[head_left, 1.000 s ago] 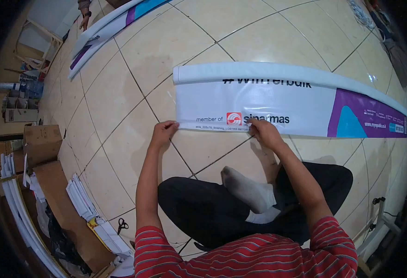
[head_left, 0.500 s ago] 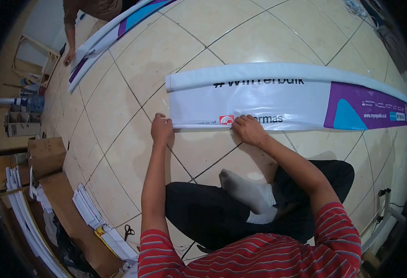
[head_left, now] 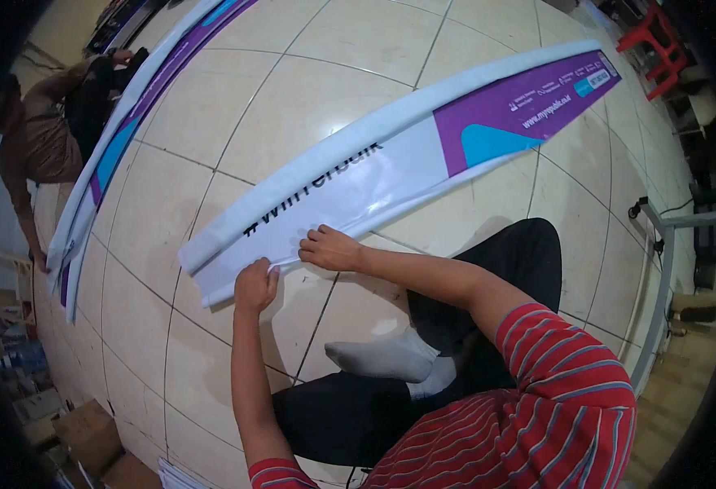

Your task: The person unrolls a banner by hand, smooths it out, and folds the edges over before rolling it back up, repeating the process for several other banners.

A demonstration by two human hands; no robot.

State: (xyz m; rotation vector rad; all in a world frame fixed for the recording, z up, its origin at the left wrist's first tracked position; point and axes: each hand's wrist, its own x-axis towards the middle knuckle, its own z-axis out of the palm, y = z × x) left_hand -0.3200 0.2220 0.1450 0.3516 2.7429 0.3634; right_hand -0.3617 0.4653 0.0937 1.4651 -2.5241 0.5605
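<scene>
A long printed vinyl banner [head_left: 407,171], white with black lettering and a purple and blue end, lies on the floor before me. Its far edge is a thick white roll [head_left: 358,130], and a thinner fold runs along the near edge. My left hand [head_left: 256,285] is closed over that near fold, close to the banner's left end, thumb toward the right. Just to its right, my right hand [head_left: 331,248] grips the same fold with bent fingers on top of the vinyl. The fingertips' undersides are hidden.
On the left, another person [head_left: 44,143] sits with a hand on a second rolled banner [head_left: 118,147]. Cardboard boxes [head_left: 87,432] stand at the lower left. A red plastic stool [head_left: 655,49] is at the upper right, and a grey metal frame [head_left: 661,261] at the right.
My view has turned, so the banner now slants up to the right. The near edge is folded over further, hiding the small logo line. My left hand has shifted inward from the corner.
</scene>
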